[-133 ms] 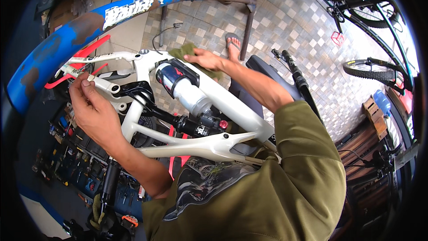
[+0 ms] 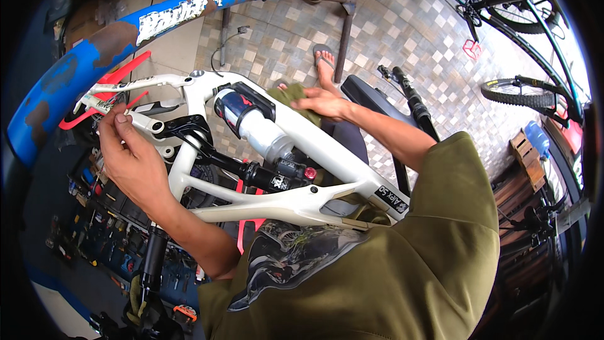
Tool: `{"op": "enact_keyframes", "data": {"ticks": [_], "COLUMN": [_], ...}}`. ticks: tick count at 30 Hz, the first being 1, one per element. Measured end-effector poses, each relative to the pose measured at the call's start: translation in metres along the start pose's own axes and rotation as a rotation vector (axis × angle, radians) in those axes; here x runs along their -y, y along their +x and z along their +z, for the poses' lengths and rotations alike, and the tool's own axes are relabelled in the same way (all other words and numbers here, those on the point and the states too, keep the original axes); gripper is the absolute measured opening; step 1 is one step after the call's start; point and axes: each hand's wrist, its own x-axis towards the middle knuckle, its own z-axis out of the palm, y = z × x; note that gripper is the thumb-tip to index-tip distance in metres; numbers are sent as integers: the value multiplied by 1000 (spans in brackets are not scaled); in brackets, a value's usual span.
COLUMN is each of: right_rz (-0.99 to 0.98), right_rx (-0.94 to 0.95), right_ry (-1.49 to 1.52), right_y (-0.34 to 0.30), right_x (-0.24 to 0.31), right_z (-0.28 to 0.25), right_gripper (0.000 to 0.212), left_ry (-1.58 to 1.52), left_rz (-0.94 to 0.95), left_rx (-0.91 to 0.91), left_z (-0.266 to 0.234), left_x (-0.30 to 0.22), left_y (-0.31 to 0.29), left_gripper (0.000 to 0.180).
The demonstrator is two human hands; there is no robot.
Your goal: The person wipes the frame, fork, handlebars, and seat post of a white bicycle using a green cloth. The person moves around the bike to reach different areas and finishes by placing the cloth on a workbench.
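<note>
A white bicycle frame (image 2: 327, 158) lies across in front of me, with a black rear shock (image 2: 251, 174) and a clear bottle (image 2: 261, 133) in a black cage. My left hand (image 2: 133, 164) is closed, its thumb and fingertips pinching the end of a white tube at the frame's left. In my right hand (image 2: 322, 103) is a bunched olive-green cloth (image 2: 291, 94), pressed against the far side of the long tube beside the bottle. The cloth is partly hidden by my fingers and that tube.
A worn blue bar (image 2: 75, 66) arches over the far left. Tools lie on a dark board (image 2: 119, 239) below left. More bicycles (image 2: 522, 94) stand at the right, near a wooden crate (image 2: 527, 157). A black fork (image 2: 412, 101) stands beyond my right forearm.
My right hand has slid the cloth rightward and nearer along the long tube. My left hand keeps its place on the frame. The view has shifted slightly.
</note>
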Motion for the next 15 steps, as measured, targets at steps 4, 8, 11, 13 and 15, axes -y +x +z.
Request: {"op": "enact_keyframes", "data": {"ticks": [4,8,11,13,15], "right_rz": [88,80,-63,-223,-338], "right_rx": [129,26,-8,-17,-54], "right_ry": [409,346,-145,-355,-428], "right_y": [-35,8,42,65,69], "right_x": [-12,13,48,52,43], "right_z": [-13,4,24,31,33], "right_gripper": [49,52,56,56,56], "left_ry": [-44,-44,11,-9,-5], "left_rz": [-43,-78,-105,-96,-95], "left_rx": [43,89,129,136,150], "left_z": [-2,-1,-1,-1,-3], "left_x": [-5,-6,-7,-6,-7], "left_y": [-6,-6,-6,-6,-5], "left_gripper": [26,27,28,29,28]}}
